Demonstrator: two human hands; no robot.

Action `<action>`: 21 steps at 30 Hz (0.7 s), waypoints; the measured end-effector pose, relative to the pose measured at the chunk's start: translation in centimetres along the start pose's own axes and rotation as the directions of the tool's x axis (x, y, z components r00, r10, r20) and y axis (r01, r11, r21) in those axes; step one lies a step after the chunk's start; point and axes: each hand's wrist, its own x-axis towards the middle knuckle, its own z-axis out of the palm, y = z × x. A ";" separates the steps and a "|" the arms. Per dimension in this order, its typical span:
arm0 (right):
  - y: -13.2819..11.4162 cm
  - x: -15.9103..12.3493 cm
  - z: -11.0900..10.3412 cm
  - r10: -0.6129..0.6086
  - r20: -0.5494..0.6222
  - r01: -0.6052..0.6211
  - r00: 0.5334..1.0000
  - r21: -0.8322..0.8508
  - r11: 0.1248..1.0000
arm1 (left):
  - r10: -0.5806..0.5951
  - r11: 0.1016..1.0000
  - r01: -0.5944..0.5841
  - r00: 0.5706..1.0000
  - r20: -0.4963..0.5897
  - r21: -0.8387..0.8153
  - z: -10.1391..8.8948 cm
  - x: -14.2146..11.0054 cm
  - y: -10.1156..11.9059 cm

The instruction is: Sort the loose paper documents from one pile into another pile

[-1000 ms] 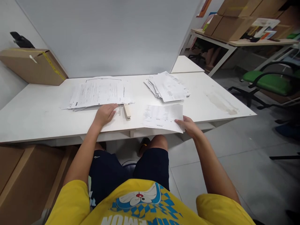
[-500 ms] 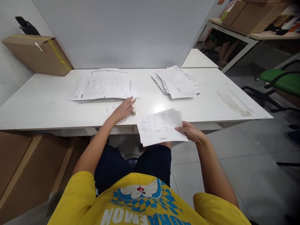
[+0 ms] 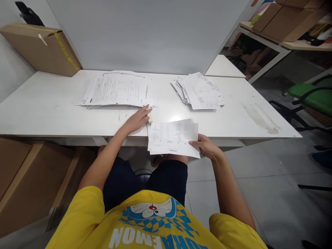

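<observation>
Several sheets in R hand, long axis approx. L–R.

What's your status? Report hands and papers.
Right hand gripping loose sheets. Left hand over cream stapler, partly hidden. Paper stack close beyond left fingertips.

My white desk stands against a pale panel | grey tiled floor to my right | green chair, second table beyond | glare on my desktop | white wall at left
</observation>
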 end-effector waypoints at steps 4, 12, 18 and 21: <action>-1.0 -0.1 0.3 0.030 -0.006 -0.030 1.000 -0.064 0.997 | 0.001 1.000 -0.001 1.000 0.019 0.001 -0.4 0.0 0.1; -0.7 -0.7 0.1 0.033 -0.011 -0.034 0.999 -0.108 0.994 | 0.041 0.981 0.028 0.938 -0.344 0.192 1.1 -4.4 4.9; -0.8 -0.7 0.8 0.001 -0.055 -0.005 0.999 -0.070 0.998 | 0.212 0.955 -0.194 0.976 -0.056 0.224 3.7 -9.6 8.9; -0.8 -0.5 1.0 -0.008 -0.110 0.001 0.994 -0.068 0.998 | 0.261 0.943 -0.254 0.965 -0.006 0.216 4.2 -10.5 8.9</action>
